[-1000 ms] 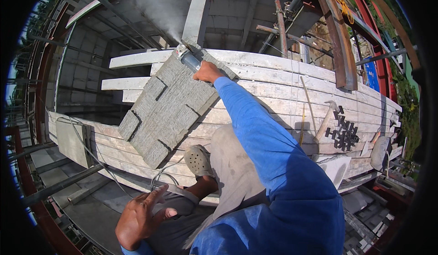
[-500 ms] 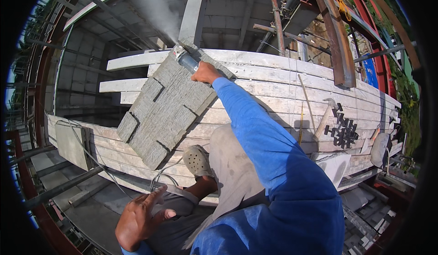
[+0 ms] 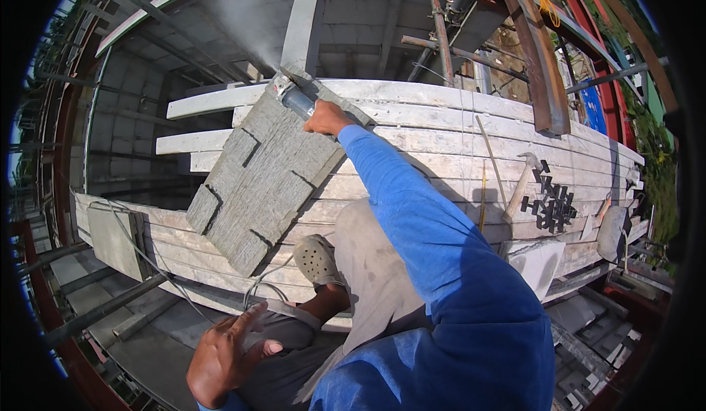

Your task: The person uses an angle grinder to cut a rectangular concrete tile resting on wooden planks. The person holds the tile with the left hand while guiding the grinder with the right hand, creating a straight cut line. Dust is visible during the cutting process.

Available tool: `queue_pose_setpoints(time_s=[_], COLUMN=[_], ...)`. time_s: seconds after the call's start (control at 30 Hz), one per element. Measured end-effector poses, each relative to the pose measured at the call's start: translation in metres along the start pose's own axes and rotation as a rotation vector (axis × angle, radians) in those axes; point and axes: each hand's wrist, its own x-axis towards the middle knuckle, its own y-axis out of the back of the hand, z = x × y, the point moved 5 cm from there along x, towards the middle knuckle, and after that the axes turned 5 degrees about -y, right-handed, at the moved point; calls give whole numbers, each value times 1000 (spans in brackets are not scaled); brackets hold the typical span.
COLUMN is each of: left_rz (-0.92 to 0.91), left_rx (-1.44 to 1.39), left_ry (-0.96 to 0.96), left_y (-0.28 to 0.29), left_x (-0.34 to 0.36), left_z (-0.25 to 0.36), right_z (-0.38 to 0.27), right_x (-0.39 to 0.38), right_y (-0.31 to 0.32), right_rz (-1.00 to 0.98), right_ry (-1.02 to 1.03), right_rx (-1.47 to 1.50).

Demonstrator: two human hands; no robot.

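Observation:
My right hand (image 3: 329, 118) is wrapped round the body of an angle grinder (image 3: 296, 101). The grinder's head rests at the far end of a grey, rough-faced stone slab (image 3: 254, 168), and pale dust (image 3: 254, 25) streams away from it. Notches are cut along both long sides of the slab, which lies slantwise on white-stained planks (image 3: 419, 143). Close to my lap, my left hand (image 3: 226, 357) is raised with its fingers apart and nothing in it. My foot in a clog (image 3: 317, 259) stands on the planks beside the slab's near end.
A hammer (image 3: 521, 184) and a pile of small black H-shaped pieces (image 3: 550, 204) lie to the right, by a white block (image 3: 535, 264). A cable (image 3: 151, 256) runs over a small grey slab (image 3: 115, 242) at left. Beyond the planks is a drop with scaffold tubes (image 3: 443, 40).
The grinder and my right hand have shifted very slightly left in view, along with the whole scene. Dust still rises from the grinder. My left hand stays in place.

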Motion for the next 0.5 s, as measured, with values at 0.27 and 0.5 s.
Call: queue_pose_setpoints(time_s=[0.27,0.5], left_rz=[-5,19], left_rx=[-8,7], left_ry=[23,-13], left_y=[-2,-3], left_x=[1,1], left_z=[-2,-3], right_z=[2,3], right_x=[-3,-2], right_y=[0,0], right_rz=[-5,-8], right_ry=[-8,-11], right_rx=[8,21])
